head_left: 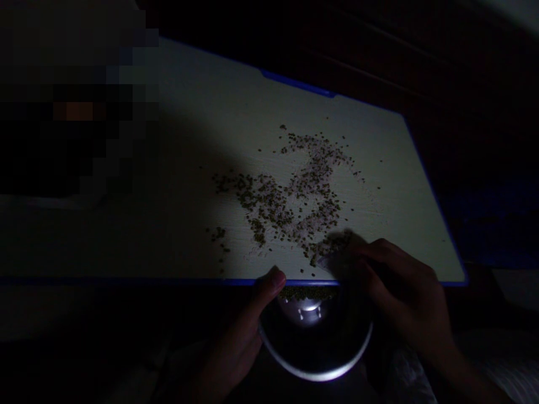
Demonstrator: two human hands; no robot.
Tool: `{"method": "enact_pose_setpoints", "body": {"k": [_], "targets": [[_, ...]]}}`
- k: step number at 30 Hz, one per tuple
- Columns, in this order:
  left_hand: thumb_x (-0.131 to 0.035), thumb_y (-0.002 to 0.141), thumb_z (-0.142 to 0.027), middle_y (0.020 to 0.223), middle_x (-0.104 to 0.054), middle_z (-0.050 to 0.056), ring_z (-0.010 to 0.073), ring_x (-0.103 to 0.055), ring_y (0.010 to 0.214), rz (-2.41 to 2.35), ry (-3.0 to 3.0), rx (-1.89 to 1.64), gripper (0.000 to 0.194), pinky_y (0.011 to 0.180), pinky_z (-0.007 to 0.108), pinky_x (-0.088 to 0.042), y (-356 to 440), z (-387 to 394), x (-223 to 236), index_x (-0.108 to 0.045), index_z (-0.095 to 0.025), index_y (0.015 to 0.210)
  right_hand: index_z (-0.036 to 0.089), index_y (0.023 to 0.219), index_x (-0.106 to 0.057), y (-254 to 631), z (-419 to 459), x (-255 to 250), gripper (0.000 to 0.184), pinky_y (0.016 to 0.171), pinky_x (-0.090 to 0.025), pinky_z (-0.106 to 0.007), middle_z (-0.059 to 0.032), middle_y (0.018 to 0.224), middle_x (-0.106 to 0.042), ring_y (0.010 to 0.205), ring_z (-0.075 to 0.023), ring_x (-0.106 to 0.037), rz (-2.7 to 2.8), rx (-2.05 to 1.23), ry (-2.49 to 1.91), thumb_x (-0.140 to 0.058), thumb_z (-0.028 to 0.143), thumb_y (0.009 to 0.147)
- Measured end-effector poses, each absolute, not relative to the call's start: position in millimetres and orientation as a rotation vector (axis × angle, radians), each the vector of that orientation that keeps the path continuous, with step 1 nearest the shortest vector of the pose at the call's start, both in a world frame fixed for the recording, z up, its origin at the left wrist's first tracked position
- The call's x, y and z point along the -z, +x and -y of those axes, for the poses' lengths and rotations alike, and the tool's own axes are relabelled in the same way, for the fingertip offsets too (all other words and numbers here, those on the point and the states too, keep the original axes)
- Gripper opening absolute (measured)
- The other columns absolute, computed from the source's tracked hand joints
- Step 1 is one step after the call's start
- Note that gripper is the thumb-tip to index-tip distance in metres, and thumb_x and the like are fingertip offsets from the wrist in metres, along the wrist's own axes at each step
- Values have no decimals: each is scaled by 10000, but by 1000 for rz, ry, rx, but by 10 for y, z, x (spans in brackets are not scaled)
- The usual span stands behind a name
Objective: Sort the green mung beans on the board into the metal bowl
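Note:
Small dark green beans, resembling mung beans (269,205), lie mixed with tiny pale grains (309,179) in a loose spread on a white tabletop (189,241) with a blue edge. My left hand (248,328) grips a shiny metal bowl (318,373) just below the near edge, its thumb up at the tabletop's rim. More green beans (309,293) show inside the bowl. At the near right of the spread, my right hand (400,280) has its fingertips pinched together low over the beans. A faint pale shape near those fingertips is too dark to make out.
The blue tabletop border (433,196) runs along the right side, with a blue handle-like strip (298,83) at the far edge. A blurred-out area covers the upper left. The surroundings are very dark, with crinkled clear plastic (406,373) at the lower right.

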State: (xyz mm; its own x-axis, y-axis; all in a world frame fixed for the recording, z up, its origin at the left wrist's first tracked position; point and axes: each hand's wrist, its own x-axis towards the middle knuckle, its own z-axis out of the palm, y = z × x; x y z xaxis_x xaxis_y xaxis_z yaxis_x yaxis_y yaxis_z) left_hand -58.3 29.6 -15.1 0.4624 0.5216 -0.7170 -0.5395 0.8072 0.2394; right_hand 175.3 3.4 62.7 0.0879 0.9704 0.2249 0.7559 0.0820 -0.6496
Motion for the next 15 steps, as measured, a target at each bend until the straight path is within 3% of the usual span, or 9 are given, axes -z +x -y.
{"method": "enact_pose_setpoints", "body": {"k": [3,6,15], "targets": [[-962,854,-402,1493,-773,102,394,-513,1591,-854,-31,-617,519,1325,519,-418,-577,-297,147,-813,-191,1305,251,1125,-821,1733,-33,-633,164,660,-619,-242,-10,932,-811,771,-139,-767,1735,-456,-1710,-713,242,1001],[-972,835,-437,1392,-824,128,428,-614,1500,-827,0,-606,544,1268,539,-498,-569,-319,125,-830,-158,1279,253,1137,-820,1725,-24,-647,178,668,-623,-245,-15,947,-813,799,-144,-779,1767,-495,-1677,-705,231,1003],[-1004,797,-357,1472,-788,90,379,-607,1515,-855,18,-699,796,1189,474,-577,-556,-344,82,-653,-242,1502,252,1129,-812,1739,-72,-708,140,681,-616,-225,1,942,-816,802,-126,-769,1715,-378,-1733,-726,290,1025]]}}
